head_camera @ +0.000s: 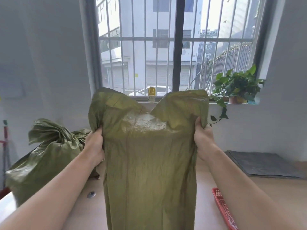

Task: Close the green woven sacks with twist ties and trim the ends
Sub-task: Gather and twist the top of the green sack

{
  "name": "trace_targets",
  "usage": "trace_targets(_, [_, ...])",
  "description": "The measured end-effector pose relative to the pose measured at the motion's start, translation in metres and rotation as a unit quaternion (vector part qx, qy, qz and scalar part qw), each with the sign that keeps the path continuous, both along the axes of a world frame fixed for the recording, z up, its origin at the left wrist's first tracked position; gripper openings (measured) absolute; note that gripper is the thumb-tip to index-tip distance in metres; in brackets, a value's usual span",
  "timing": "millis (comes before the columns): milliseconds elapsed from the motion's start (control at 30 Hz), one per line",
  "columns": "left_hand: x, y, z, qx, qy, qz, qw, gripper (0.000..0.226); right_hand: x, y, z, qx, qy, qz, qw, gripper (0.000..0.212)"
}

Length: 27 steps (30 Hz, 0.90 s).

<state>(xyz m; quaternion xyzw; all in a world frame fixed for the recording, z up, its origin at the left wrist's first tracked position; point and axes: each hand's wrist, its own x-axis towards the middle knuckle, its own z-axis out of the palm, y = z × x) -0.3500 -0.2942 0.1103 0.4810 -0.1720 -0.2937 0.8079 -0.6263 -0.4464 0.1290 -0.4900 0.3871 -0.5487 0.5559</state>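
Olive-green woven plastic sack held upright over pale wooden table.
Left hand and right hand each clutch a bunched side edge; mouth gapes.

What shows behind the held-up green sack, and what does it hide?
Over the dipped top edge of the green woven sack, a yellow-topped container stands on the windowsill, barred window beyond. The sack hides the wall below and the table behind it.

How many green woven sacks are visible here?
2. The centre sack, gripped by the left hand and right hand; the bunched sack at far left. Others may be hidden.
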Motion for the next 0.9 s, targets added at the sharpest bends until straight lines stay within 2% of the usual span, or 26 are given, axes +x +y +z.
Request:
trace_targets(67, [-0.010,0.004,0.004,-0.001,0.002,-0.025,1.000,0.037,0.001,0.005,0.002,0.019,-0.047,0.035,0.998,0.032])
trace_targets(133, [-0.016,0.009,0.007,0.004,-0.029,-0.063,0.998,0.045,-0.001,0.010,0.002,0.026,-0.090,0.085,0.992,0.044])
trace_targets(233, [-0.019,0.013,0.005,0.026,-0.090,-0.104,0.990,0.057,-0.004,0.008,-0.006,-0.019,-0.044,0.148,0.988,0.065])
trace_targets(300, [-0.019,0.011,0.001,0.038,-0.093,-0.113,0.988,0.050,-0.005,0.007,-0.011,-0.043,-0.007,0.158,0.987,0.057])
trace_targets(433, [-0.018,0.004,-0.002,0.029,-0.057,-0.098,0.993,0.034,0.001,0.003,-0.013,-0.028,-0.013,0.121,0.992,0.033])
trace_targets(633, [-0.028,-0.004,0.000,0.007,-0.053,-0.063,0.997,0.010,0.005,0.011,-0.007,-0.082,0.049,0.075,0.993,0.019])
trace_targets(800, [-0.041,-0.008,-0.003,0.003,-0.031,-0.016,0.999,0.018,0.011,0.017,-0.006,-0.113,0.074,0.078,0.988,0.025])
trace_targets(900, [-0.047,-0.011,-0.002,-0.014,-0.008,-0.013,1.000,0.043,0.014,0.022,-0.002,-0.117,0.070,0.094,0.986,0.023])
